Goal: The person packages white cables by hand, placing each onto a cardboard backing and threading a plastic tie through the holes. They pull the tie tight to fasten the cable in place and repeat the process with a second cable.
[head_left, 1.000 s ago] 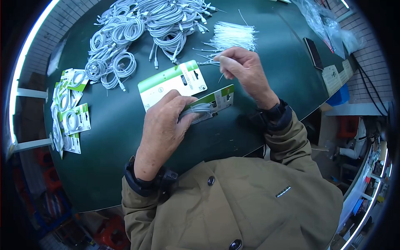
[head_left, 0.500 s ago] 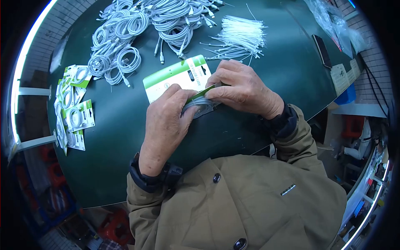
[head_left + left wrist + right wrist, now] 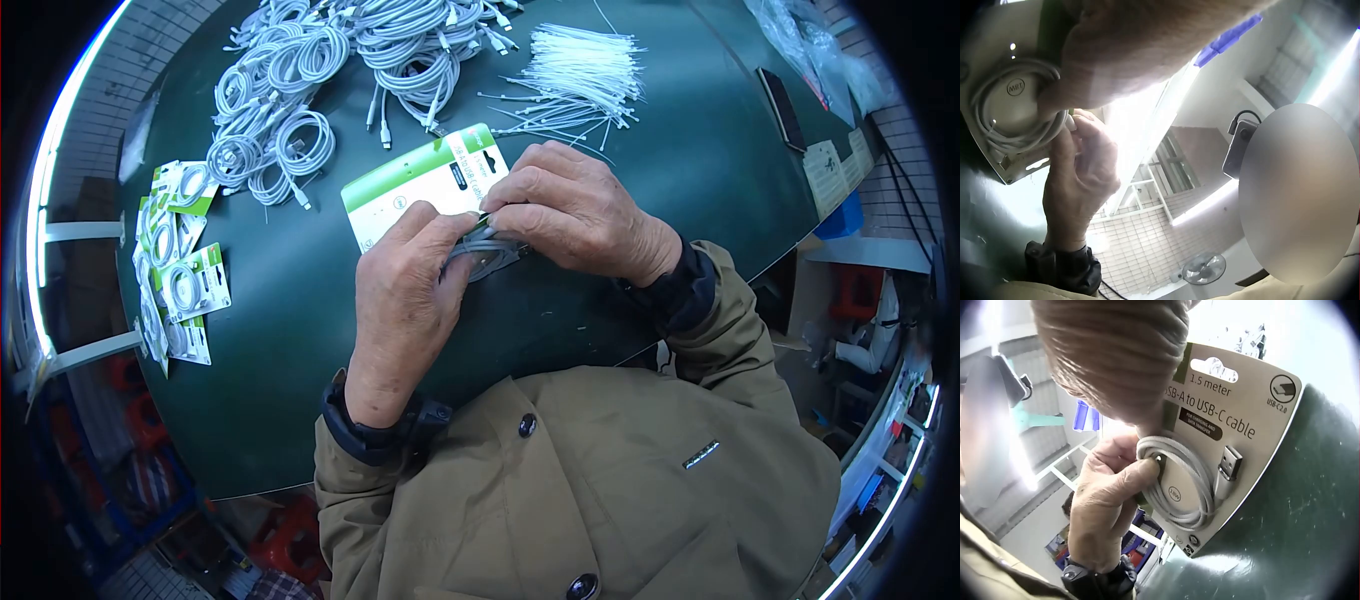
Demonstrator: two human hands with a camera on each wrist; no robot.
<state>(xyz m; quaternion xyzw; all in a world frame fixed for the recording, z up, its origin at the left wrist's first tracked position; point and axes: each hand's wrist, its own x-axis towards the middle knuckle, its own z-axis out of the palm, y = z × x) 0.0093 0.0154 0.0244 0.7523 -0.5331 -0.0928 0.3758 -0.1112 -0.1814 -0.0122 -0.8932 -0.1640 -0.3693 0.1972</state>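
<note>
A printed card [image 3: 1254,406] carries a coiled grey USB cable [image 3: 1200,487], with its USB-A plug [image 3: 1227,469] lying against the card face in the right wrist view. My left hand [image 3: 405,290] grips the card and coil from the left, thumb on the coil. At the coil's edge, my right hand [image 3: 580,215] pinches a small white piece [image 3: 1071,123]; cannot tell whether it is a plug or a tie. Both hands' fingertips meet there. A second green-and-white card [image 3: 400,195] lies on the table just behind them.
Piles of coiled cables [image 3: 410,50] cover the back left of the green table [image 3: 270,400]. White cable ties [image 3: 585,75] are heaped behind my right hand. Several carded cables [image 3: 180,285] overlap at the left edge. A phone [image 3: 780,110] and plastic bags [image 3: 810,50] lie at the right.
My right hand has come down and left from the side of the cable ties to the held card, where it now pinches. The left hand keeps its grip.
</note>
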